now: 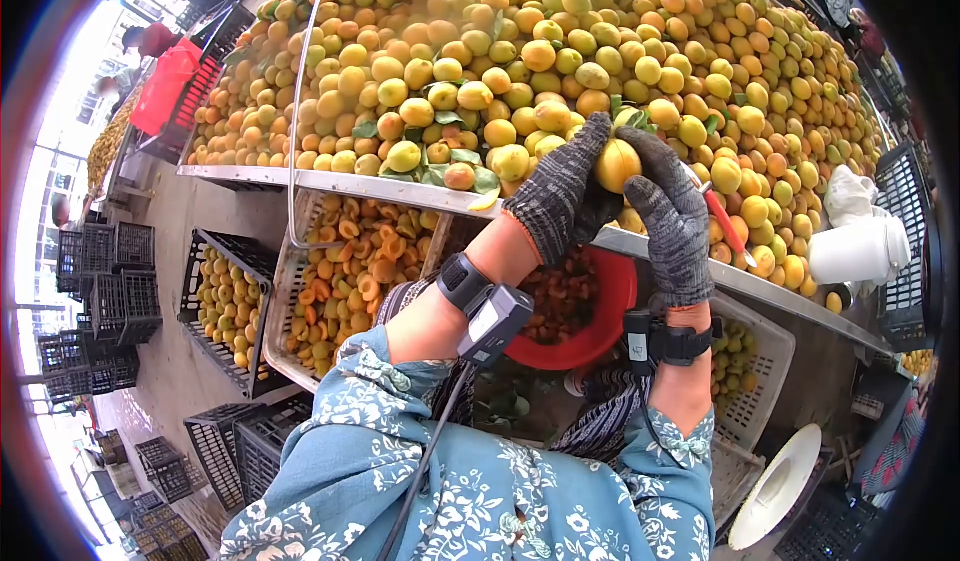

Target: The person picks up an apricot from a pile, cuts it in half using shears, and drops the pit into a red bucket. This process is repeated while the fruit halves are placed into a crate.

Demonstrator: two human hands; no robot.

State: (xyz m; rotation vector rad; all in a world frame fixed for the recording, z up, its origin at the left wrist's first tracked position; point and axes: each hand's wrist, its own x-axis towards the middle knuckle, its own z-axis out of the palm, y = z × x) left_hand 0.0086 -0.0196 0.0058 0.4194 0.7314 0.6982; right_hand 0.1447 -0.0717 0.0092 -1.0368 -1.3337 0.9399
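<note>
Both my hands wear dark grey knitted gloves and meet above the front edge of the fruit table. Between them is a yellow-orange apricot (618,167). My left hand (565,183) is closed against its left side, with the thumb hidden. My right hand (670,211) has its thumb and fingers curled around the other side. Just beyond the right hand's outer edge, a red-handled tool (724,218) slants down, showing a bit of metal by the fingers; whether the hand grips it is hidden. A big heap of apricots (560,51) spreads behind.
Below the table's metal edge (370,185) stands a red tub (612,306) with dark pieces inside. A crate of halved apricots (283,311) is to its left, another pale crate (765,361) to its right. A white bucket (860,251) sits at the table's right end.
</note>
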